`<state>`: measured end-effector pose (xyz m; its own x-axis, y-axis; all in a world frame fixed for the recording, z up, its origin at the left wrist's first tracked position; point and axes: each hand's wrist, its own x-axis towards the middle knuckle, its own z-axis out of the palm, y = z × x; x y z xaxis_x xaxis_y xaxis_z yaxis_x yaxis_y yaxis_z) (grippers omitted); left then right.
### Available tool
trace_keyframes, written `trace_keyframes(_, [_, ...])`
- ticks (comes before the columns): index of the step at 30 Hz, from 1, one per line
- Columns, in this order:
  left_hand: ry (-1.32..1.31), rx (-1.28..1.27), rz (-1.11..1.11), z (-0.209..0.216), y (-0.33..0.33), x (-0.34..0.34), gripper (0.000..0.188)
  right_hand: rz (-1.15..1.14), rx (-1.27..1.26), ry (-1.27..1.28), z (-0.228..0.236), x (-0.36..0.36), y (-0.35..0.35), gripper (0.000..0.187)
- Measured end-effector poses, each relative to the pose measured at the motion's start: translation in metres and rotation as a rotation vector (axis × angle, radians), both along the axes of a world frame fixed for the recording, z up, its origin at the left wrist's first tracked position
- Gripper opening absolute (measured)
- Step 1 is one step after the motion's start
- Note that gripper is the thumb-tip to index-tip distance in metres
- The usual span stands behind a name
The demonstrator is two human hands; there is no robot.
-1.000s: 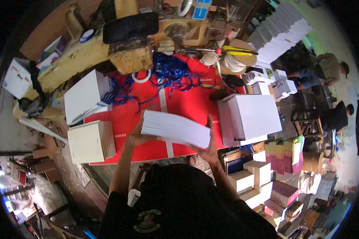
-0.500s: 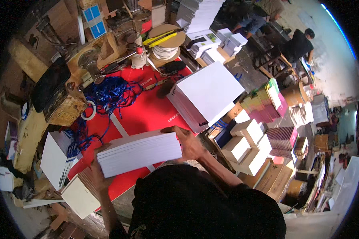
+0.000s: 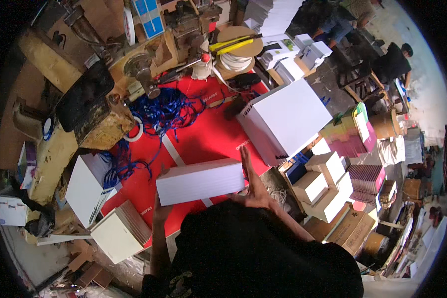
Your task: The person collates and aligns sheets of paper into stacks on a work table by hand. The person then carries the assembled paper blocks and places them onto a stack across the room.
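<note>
A squared stack of white paper blocks (image 3: pixel 201 184) stands on the red tabletop (image 3: pixel 193 136) right in front of me, its layered long side toward me. My left hand (image 3: pixel 161 206) lies flat along the stack's left end, with part of its fingers hidden by the paper. At the opposite end, my right hand (image 3: pixel 256 186) is held upright with straight fingers and thumb apart, the palm facing the stack. Beyond it to the right rises a larger pile of white-topped blocks (image 3: pixel 285 119).
Tangled blue ribbon (image 3: pixel 166 111) and a white tape ring (image 3: pixel 134 130) lie at the far left, beside a metal press (image 3: pixel 141 74). Cream boards (image 3: pixel 119 233) lean at the near left. White boxes (image 3: pixel 323 186) stand to the right. Another person (image 3: pixel 392 62) works farther back.
The paper stack was tilted in both hands and now rests squarer and lower. My right fingers have straightened from their grip on its end. The view has swung left.
</note>
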<state>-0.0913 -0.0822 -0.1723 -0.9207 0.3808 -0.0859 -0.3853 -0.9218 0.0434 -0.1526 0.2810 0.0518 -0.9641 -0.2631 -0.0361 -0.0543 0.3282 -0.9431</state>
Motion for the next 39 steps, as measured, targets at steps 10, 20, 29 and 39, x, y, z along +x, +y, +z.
trace_keyframes(10, [0.229, -1.017, 0.121, 0.086, 0.041, -0.02, 0.068, 0.408, 0.991, 0.687, -0.045, -0.038, -0.079, 0.091])
trace_keyframes(20, [0.516, -1.748, 0.052, 0.118, 0.114, 0.023, 0.072, -0.287, -0.26, -0.052, 0.103, -0.03, 0.026, 0.064])
trace_keyframes(29, [0.04, -0.887, 0.141, 0.279, 0.292, -0.126, 0.045, -0.702, -0.536, -0.044, 0.112, -0.051, 0.127, 0.059])
trace_keyframes(39, [0.017, -1.194, -0.037, 0.264, 0.355, -0.179, 0.054, -0.708, -0.42, -0.323, 0.047, -0.057, 0.228, 0.085])
